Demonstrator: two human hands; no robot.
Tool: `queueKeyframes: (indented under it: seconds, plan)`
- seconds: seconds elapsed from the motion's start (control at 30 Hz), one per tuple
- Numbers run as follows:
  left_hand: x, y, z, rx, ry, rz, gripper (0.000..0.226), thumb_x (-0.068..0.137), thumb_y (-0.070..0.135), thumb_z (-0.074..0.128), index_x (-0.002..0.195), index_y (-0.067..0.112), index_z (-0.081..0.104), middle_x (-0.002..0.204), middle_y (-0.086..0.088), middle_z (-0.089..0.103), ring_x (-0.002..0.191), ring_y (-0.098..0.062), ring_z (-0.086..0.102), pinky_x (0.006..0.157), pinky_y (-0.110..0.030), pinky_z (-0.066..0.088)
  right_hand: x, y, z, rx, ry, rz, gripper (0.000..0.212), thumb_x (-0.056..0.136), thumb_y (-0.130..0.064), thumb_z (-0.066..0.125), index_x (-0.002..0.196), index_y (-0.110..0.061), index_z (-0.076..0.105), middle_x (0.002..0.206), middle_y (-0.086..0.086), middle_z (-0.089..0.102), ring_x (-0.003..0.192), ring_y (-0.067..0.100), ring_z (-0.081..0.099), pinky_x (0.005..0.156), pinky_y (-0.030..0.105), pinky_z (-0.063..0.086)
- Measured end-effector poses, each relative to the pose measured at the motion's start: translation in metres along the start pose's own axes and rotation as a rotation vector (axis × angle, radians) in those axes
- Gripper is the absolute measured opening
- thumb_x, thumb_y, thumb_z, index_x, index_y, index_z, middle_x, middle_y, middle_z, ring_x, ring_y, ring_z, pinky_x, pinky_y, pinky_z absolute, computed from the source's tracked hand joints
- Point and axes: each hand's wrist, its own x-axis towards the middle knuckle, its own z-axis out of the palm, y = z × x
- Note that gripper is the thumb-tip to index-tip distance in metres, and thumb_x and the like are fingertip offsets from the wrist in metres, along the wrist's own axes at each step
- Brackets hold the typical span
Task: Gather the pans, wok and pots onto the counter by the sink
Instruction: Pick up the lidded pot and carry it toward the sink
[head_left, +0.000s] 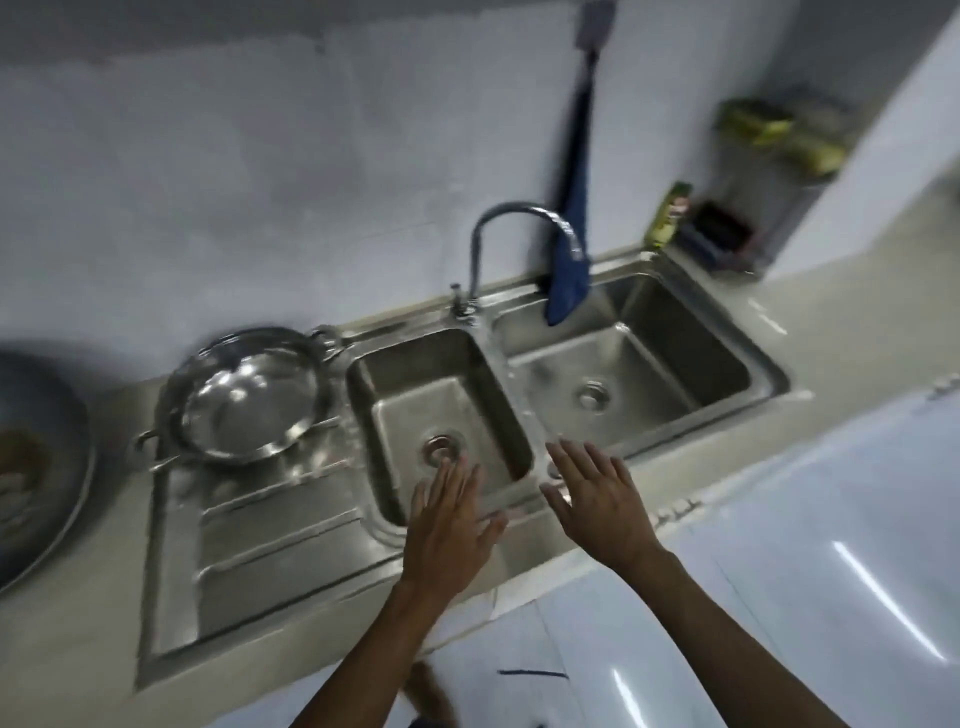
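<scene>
A shiny steel pot (249, 395) with two side handles sits on the back of the drainboard, just left of the double sink (613, 332). A dark wok (36, 462) lies on the counter at the far left, cut off by the frame edge. My left hand (449, 525) hovers over the front rim of the left basin, fingers straight and spread, holding nothing. My right hand (597, 499) is held flat over the sink's front rim between the two basins, also holding nothing. The frame is blurred by motion.
The ribbed drainboard (260, 561) stretches toward me in front of the pot. A curved tap (498, 228) stands behind the basins, with a blue cloth (571, 249) hanging beside it. A bottle (667, 213) and a wire rack (769, 176) stand at the back right. A white glossy surface (779, 545) lies to the right.
</scene>
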Motion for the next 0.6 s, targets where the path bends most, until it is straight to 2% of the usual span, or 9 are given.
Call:
queueKeyframes:
  seconds: [0.1, 0.23, 0.37, 0.43, 0.5, 0.6]
  plan:
    - [0.022, 0.084, 0.022, -0.006, -0.058, 0.162, 0.078, 0.094, 0.070, 0.025, 0.157, 0.024, 0.026, 0.166, -0.002, 0.020, 0.154, -0.022, 0.016, 0.122, -0.048, 0.016, -0.051, 0.068, -0.019, -0.003, 0.022, 0.161, 0.058, 0.101, -0.053, 0.037, 0.151, -0.024, 0.041, 0.156, 0.000, 0.044, 0.144, 0.029, 0.039, 0.113, 0.050, 0.035]
    - [0.046, 0.184, 0.045, -0.030, -0.086, 0.364, 0.075, 0.095, 0.068, 0.034, 0.153, 0.021, 0.037, 0.163, -0.003, 0.031, 0.151, -0.023, 0.026, 0.120, -0.052, 0.025, -0.106, 0.146, -0.043, -0.011, 0.091, 0.333, 0.060, 0.100, -0.053, 0.030, 0.150, -0.023, 0.043, 0.154, 0.001, 0.047, 0.142, 0.032, 0.042, 0.112, 0.053, 0.039]
    - [0.079, 0.271, 0.070, 0.056, -0.138, 0.528, 0.079, 0.095, 0.073, 0.022, 0.155, 0.024, 0.034, 0.165, -0.002, 0.025, 0.154, -0.021, 0.017, 0.123, -0.049, 0.015, -0.141, 0.224, -0.060, -0.031, 0.110, 0.508, 0.059, 0.101, -0.052, 0.037, 0.152, -0.023, 0.039, 0.156, 0.001, 0.043, 0.144, 0.032, 0.038, 0.114, 0.055, 0.035]
    - [0.099, 0.308, 0.082, 0.092, -0.141, 0.584, 0.083, 0.092, 0.076, 0.013, 0.156, 0.026, 0.029, 0.166, 0.000, 0.021, 0.154, -0.021, 0.014, 0.124, -0.050, 0.011, -0.149, 0.255, -0.069, -0.038, 0.125, 0.567, 0.059, 0.101, -0.052, 0.033, 0.151, -0.022, 0.040, 0.155, 0.001, 0.045, 0.143, 0.033, 0.040, 0.113, 0.055, 0.037]
    - [0.123, 0.349, 0.094, 0.106, -0.143, 0.636, 0.086, 0.090, 0.078, 0.008, 0.156, 0.027, 0.029, 0.165, 0.000, 0.021, 0.154, -0.022, 0.015, 0.123, -0.052, 0.013, -0.154, 0.291, -0.076, -0.037, 0.113, 0.625, 0.062, 0.100, -0.054, 0.027, 0.152, -0.023, 0.040, 0.155, 0.001, 0.045, 0.143, 0.033, 0.040, 0.113, 0.055, 0.037]
    - [0.161, 0.406, 0.117, 0.098, -0.154, 0.700, 0.087, 0.090, 0.078, 0.007, 0.156, 0.026, 0.030, 0.165, -0.001, 0.021, 0.154, -0.022, 0.016, 0.123, -0.051, 0.015, -0.154, 0.349, -0.083, -0.029, 0.097, 0.704, 0.061, 0.102, -0.055, 0.026, 0.155, -0.026, 0.032, 0.160, -0.001, 0.035, 0.148, 0.031, 0.030, 0.118, 0.054, 0.029]
